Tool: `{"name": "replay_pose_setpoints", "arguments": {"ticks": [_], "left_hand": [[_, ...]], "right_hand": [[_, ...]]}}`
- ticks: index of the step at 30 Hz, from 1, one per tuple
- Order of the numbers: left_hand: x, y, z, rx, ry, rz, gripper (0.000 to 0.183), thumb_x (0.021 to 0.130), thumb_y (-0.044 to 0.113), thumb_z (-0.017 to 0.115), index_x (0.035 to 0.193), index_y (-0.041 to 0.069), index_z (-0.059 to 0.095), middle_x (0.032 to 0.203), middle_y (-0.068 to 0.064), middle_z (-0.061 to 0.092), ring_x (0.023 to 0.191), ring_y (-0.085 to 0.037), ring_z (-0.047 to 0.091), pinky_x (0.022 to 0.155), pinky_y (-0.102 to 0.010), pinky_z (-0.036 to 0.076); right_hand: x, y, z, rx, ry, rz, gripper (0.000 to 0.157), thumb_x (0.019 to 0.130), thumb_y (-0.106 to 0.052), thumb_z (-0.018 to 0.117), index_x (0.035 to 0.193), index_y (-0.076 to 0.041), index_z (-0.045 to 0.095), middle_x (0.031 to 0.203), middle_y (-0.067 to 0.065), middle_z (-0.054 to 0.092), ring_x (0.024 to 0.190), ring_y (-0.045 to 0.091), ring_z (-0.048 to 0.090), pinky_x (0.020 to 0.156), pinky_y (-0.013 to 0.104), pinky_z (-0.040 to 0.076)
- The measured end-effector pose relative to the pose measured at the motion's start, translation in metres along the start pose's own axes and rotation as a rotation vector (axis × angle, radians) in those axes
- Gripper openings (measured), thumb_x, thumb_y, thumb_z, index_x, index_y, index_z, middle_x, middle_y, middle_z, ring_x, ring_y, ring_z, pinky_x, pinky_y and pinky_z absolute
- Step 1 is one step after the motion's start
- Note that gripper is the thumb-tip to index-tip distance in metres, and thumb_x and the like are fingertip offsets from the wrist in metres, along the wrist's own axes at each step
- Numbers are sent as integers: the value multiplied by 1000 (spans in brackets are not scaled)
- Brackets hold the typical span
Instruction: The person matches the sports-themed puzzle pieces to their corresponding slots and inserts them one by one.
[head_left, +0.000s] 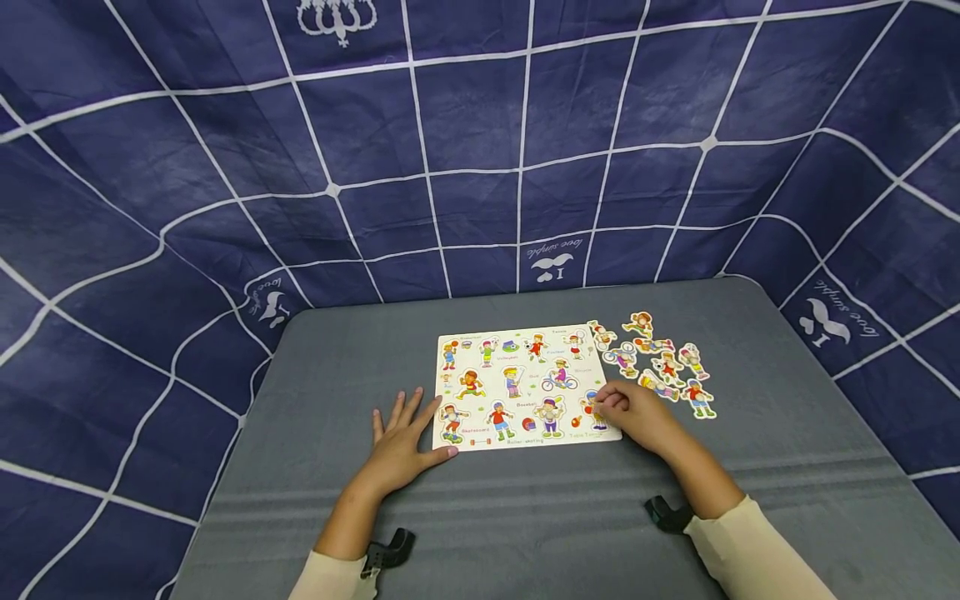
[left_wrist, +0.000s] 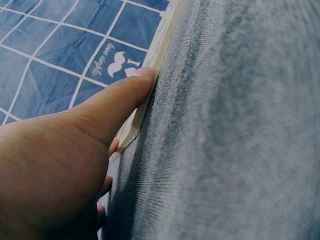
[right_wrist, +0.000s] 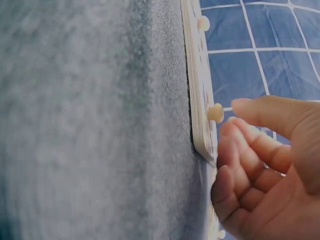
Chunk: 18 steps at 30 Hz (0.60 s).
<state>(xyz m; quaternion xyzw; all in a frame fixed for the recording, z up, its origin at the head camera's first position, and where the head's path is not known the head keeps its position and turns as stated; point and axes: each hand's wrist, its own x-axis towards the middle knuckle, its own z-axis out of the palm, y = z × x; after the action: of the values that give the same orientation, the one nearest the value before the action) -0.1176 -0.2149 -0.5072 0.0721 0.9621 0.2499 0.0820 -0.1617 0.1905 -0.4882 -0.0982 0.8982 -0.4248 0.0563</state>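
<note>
A wooden peg puzzle board (head_left: 480,408) with sports figures lies flat on the table. My left hand (head_left: 400,450) rests at its left side, fingers spread, with the thumb on the front edge; the left wrist view shows that thumb (left_wrist: 122,95) against the board's side. My right hand (head_left: 633,414) is over the front right corner, beside the table tennis figure (head_left: 598,421). In the right wrist view a small wooden knob (right_wrist: 217,113) stands up from the board, and the thumb and bent fingers of my right hand (right_wrist: 265,155) are just apart from it.
Several loose puzzle pieces (head_left: 666,365) lie in a cluster right of the board, near my right hand; one piece (head_left: 602,336) sits close against the board's right edge. The grey table (head_left: 525,525) meets a blue, white-lined cloth (head_left: 480,208) behind and at the sides.
</note>
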Motion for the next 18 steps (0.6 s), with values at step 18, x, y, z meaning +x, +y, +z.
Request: {"name": "replay_pose_setpoints", "arguments": {"ticks": [18], "left_hand": [[1, 0, 0, -2, -7, -4, 94, 82, 67, 72, 160, 29, 33, 171, -10, 15, 159, -41, 0, 118, -72, -12]], "right_hand": [[-4, 24, -36, 158, 265, 38, 28, 96, -16, 69, 115, 5, 67, 91, -3, 68, 75, -8, 60, 67, 11, 49]]}}
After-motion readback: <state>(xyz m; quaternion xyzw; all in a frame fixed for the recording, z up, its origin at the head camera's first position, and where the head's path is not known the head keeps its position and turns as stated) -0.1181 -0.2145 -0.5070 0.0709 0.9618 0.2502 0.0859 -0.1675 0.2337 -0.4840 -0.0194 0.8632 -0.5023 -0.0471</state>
